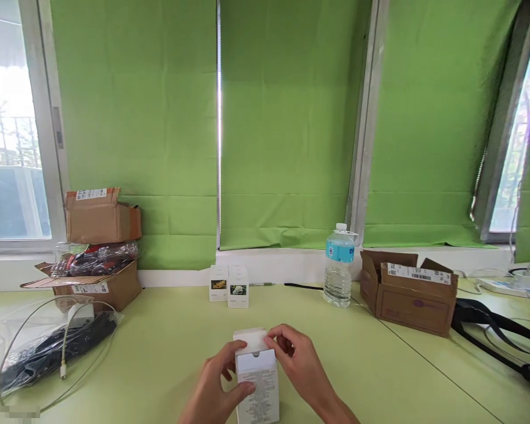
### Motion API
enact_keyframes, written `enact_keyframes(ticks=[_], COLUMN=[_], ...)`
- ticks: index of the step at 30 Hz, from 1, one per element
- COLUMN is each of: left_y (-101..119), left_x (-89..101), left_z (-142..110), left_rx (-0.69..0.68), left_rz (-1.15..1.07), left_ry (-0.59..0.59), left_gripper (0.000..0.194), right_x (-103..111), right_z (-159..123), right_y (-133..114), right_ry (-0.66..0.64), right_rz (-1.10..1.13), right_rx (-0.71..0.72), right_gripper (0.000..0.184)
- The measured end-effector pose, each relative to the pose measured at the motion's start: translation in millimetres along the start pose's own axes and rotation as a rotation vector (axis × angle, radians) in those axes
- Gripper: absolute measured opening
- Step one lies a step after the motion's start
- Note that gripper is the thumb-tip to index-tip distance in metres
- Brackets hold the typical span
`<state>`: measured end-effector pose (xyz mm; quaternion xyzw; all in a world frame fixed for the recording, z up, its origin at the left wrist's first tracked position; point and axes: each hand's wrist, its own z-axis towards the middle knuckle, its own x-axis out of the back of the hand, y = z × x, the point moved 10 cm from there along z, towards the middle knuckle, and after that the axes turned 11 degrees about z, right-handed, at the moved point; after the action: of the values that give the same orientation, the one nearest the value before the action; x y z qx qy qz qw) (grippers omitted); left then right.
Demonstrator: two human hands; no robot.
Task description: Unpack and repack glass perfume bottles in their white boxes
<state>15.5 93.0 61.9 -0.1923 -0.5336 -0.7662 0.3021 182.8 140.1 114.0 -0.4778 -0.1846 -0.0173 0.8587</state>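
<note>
A small white cardboard box (261,400), printed with lines of fine text, stands near the table's front edge. Its top is open, with a white flap (252,338) raised at the back. My left hand (218,377) grips the box from the left, thumb across the printed face and index finger at the top edge. At the upper right corner, my right hand (299,356) has thumb and index finger pinched on the flap, the other fingers curled. White paper or card with a notch shows at the opening; what lies deeper inside is hidden.
Behind the hands stand two groups of white picture cards (238,294). A water bottle (338,271) and an open cardboard carton (415,300) are at the right, with black straps beside them. Stacked cartons (92,221) and a plastic-wrapped bundle with cables (57,350) occupy the left.
</note>
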Motion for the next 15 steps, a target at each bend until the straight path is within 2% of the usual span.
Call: enact_keyframes(ticks=[3, 5, 10, 15], left_y=[-8.5, -10.1, 0.7, 5.6], left_x=[7.0, 14.9, 35.5, 38.0], left_z=[0.3, 0.2, -0.6, 0.7], left_rx=[0.024, 0.033, 0.003, -0.016], left_rz=[0.081, 0.118, 0.139, 0.143], left_ry=[0.072, 0.109, 0.155, 0.184], left_gripper=[0.051, 0.050, 0.042, 0.040], right_x=[-13.7, -20.8, -27.0, -32.7], right_z=[-4.2, -7.1, -10.3, -12.6], right_y=[-4.1, -5.0, -6.1, -11.7], right_ry=[-0.119, -0.168, -0.196, -0.231], right_rz=[0.132, 0.170, 0.162, 0.121], right_rx=[-0.031, -0.048, -0.007, 0.089], right_gripper=[0.046, 0.044, 0.041, 0.043])
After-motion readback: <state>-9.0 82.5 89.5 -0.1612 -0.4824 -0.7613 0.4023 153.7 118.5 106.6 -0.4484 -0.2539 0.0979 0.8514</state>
